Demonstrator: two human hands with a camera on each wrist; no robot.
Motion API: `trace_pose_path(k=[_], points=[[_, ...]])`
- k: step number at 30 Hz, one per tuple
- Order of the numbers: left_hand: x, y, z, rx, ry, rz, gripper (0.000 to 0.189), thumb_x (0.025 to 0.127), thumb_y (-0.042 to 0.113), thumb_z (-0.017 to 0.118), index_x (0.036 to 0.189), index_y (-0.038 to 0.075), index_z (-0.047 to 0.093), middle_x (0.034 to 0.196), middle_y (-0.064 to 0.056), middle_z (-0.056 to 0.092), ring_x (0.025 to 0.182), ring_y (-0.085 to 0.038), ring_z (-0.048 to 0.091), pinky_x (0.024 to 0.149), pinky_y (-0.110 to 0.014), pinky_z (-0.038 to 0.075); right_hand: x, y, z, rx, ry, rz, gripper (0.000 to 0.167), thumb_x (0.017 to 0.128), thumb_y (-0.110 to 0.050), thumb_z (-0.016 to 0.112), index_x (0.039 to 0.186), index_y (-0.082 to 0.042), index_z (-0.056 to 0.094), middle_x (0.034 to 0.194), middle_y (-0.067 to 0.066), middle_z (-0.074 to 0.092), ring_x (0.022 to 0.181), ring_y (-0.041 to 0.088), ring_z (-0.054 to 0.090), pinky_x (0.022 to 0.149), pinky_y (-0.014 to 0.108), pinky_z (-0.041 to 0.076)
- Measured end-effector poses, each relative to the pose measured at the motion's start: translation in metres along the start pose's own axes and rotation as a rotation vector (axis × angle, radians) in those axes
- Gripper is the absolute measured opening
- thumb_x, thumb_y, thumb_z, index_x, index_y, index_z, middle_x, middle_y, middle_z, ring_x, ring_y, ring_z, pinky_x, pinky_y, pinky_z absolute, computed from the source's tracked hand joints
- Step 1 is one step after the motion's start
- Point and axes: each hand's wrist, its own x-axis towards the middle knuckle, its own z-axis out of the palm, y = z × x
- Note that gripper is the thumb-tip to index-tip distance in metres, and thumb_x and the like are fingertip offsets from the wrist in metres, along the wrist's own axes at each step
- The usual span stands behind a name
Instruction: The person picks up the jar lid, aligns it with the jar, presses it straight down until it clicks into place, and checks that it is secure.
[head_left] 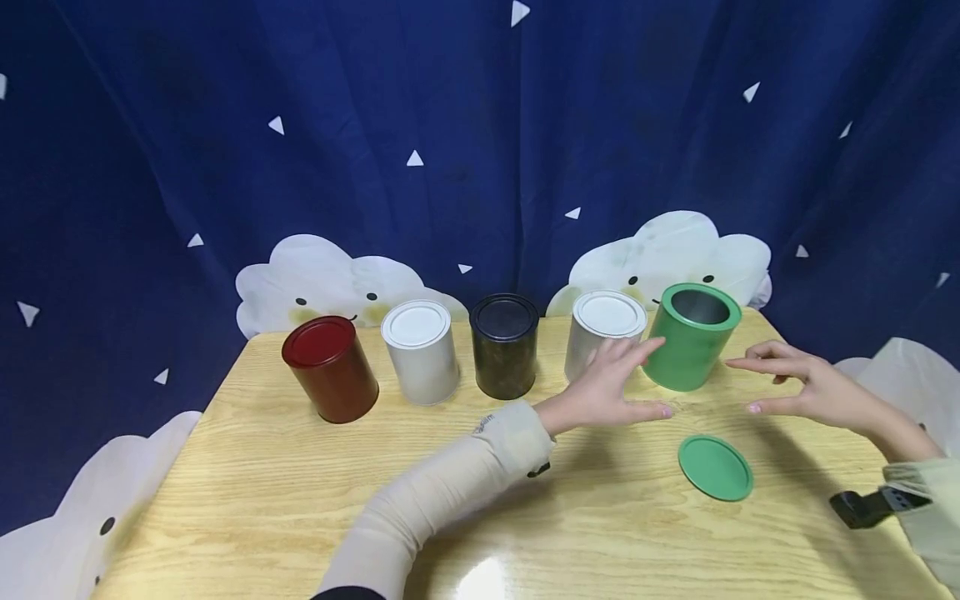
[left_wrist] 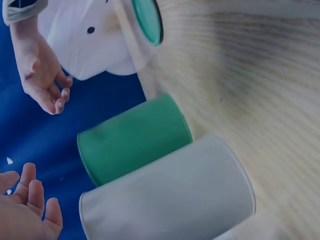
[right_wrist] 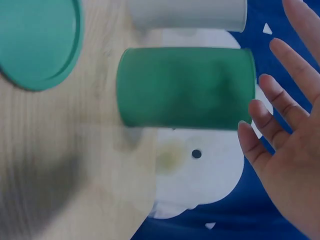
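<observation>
A green can (head_left: 684, 346) stands uncovered at the right end of a row, its dark inside showing. Its round green lid (head_left: 716, 468) lies flat on the table in front of it. My left hand (head_left: 606, 392) hovers in front of the right-hand white can (head_left: 603, 318), fingers spread and pointing toward the green can. To the right of the green can hangs my right hand (head_left: 806, 387), thumb and fingers apart. Neither hand holds anything. In the right wrist view the fingers are loosely extended beside the open end of the green can (right_wrist: 185, 87).
Further left along the row stand a black can (head_left: 505, 350), another white can (head_left: 422, 354) and a dark red can (head_left: 333, 371), all lidded. They stand on a light wooden table (head_left: 300, 492). A blue curtain (head_left: 450, 125) with white clouds hangs right behind it.
</observation>
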Motion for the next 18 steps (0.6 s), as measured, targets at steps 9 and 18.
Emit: trace_pose_path(k=[9,18], points=[[-0.001,0.005,0.016,0.046,-0.094,0.002,0.084,0.077,0.053,0.064,0.144,0.018,0.026,0.115,0.005,0.046,0.105,-0.008,0.034,0.089,-0.024,0.026,-0.02,0.01,0.002,-0.016,-0.046,0.037,0.063,0.058,-0.005,0.082,0.117,-0.01,0.062,0.112,-0.014,0.044,0.097,-0.004,0.038,0.068,0.017,0.035],[0.0,0.016,0.039,0.237,-0.257,0.044,0.087,0.076,0.063,0.057,0.144,0.023,0.024,0.108,0.01,0.04,0.095,-0.005,0.032,0.077,-0.018,0.023,-0.041,0.024,0.009,-0.042,-0.101,0.042,0.069,0.058,-0.007,0.082,0.123,-0.01,0.057,0.118,-0.012,0.037,0.107,-0.002,0.029,0.064,0.027,0.035]])
